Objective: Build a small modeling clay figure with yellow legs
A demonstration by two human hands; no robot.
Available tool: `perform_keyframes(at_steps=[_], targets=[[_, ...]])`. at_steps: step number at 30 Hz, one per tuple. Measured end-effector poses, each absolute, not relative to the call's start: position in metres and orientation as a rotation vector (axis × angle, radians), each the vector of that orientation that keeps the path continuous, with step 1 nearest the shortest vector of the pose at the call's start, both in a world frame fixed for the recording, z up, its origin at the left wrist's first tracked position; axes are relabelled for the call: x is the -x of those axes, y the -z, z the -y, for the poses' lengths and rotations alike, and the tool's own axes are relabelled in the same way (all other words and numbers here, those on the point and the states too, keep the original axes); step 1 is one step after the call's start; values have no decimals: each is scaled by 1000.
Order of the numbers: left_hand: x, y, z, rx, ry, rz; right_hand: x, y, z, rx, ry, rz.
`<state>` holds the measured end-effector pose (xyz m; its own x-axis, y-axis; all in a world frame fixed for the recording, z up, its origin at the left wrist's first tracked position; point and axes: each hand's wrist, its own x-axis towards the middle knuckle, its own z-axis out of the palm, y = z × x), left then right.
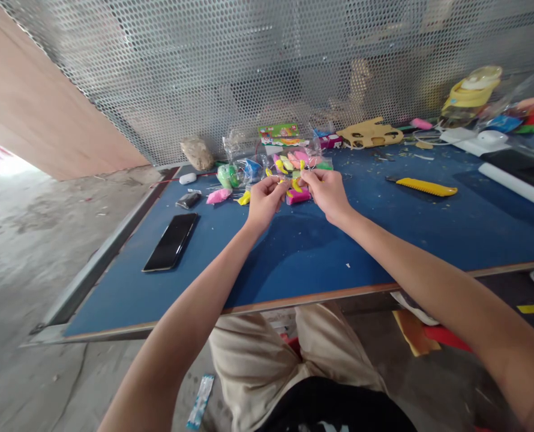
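Observation:
Both my hands are raised over the back middle of the blue table, close together. Fingers of my left hand (267,201) are pinched, and those of my right hand (324,189) are pinched as well. Between them are small curved yellow clay pieces (296,184); how they join is too small to tell. Right behind my fingers lie a clear bag of coloured clay (289,159) and a pink packet (299,196). Left of my left hand are a yellow clay lump (244,198), a pink clay packet (218,195) and a green clay packet (227,175).
A black phone (170,242) lies at the left of the blue table (303,258). To the right are a yellow box cutter (424,186), a white power strip (467,144) and a yellow-lidded bottle (471,96). A stone (197,152) sits by the perforated metal screen (231,66).

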<state>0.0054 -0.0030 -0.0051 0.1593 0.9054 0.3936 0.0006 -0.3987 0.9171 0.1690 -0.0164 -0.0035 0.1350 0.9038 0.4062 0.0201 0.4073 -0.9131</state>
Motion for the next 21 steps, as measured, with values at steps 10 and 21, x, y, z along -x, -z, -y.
perform_keyframes(at_steps=[10,21], targets=[[-7,0,10,-1682,-1426,-1046,-170,2,17,936,-794,1285],[-2,2,-2,-1401,-1271,-974,-174,-3,25,1010,-504,1497]])
